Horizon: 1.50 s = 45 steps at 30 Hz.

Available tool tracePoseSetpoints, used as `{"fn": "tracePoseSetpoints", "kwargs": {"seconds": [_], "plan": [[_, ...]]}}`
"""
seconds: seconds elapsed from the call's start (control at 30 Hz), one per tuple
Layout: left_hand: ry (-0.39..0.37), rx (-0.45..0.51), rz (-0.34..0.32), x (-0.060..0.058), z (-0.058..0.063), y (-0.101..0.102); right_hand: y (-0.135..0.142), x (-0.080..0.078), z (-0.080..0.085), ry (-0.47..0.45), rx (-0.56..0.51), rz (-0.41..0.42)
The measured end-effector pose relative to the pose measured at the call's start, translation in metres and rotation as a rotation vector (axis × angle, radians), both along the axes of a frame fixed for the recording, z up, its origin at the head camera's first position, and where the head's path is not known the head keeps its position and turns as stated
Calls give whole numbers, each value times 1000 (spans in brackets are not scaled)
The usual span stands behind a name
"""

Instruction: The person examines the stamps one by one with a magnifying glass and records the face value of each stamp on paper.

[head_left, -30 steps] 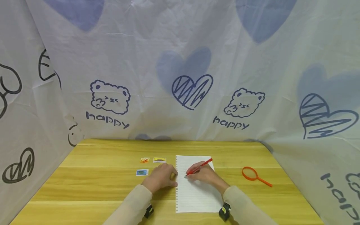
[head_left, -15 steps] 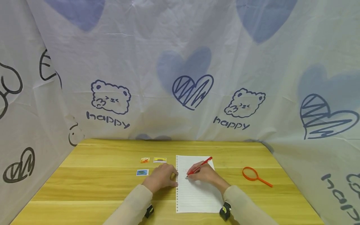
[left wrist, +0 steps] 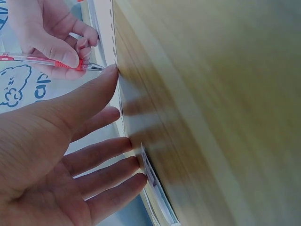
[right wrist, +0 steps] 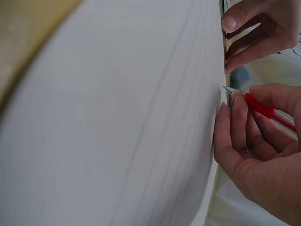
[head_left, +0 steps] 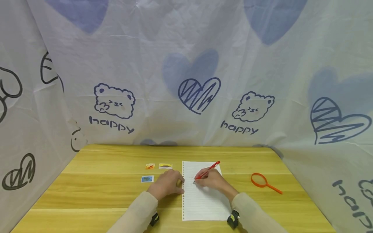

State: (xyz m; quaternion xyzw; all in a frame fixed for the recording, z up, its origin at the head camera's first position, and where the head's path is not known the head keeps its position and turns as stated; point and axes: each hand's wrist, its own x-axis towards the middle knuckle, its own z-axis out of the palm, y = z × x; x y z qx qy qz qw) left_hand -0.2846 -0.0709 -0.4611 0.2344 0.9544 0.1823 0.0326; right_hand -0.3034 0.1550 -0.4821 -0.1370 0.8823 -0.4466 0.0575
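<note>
A lined sheet of paper (head_left: 204,205) with punched holes down its left edge lies on the table. My right hand (head_left: 212,180) grips a red pen (head_left: 215,164) with its tip at the upper left part of the sheet. Faint marks seem to show there, too small to read. Resting at the sheet's left edge is my left hand (head_left: 167,183), thumb and fingers spread apart. In the left wrist view its thumb (left wrist: 101,87) and fingertips touch down by the holed edge. The right wrist view shows the pen's metal tip (right wrist: 227,89) close to the paper surface.
Several small items lie here: a blue stamp-like card (head_left: 147,179), an orange one (head_left: 150,166) and a yellow one (head_left: 165,166), left of the sheet. To the right is an orange magnifying glass (head_left: 274,189). A printed cloth (head_left: 157,113) hangs behind the wooden table (head_left: 96,194).
The pen tip and right hand have shifted slightly to the right across the sheet. My left hand and the paper stay where they were.
</note>
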Motion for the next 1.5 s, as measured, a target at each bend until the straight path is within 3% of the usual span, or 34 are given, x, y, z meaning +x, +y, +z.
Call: {"fn": "tracePoseSetpoints", "kwargs": {"seconds": [0.93,1.17,1.27,1.5], "plan": [[5,3,1,-1,-3,-1,-3,0,0,19,12,5],[0,14,-6,-1,-2,-1,3,-2,4,-36,-21,-9],[3,11,-5,-1,-2,-1,9,-3,10,3,-2,-8],[14,8,-4,-1,-4,-2,26,-7,24,180,160,28]]}}
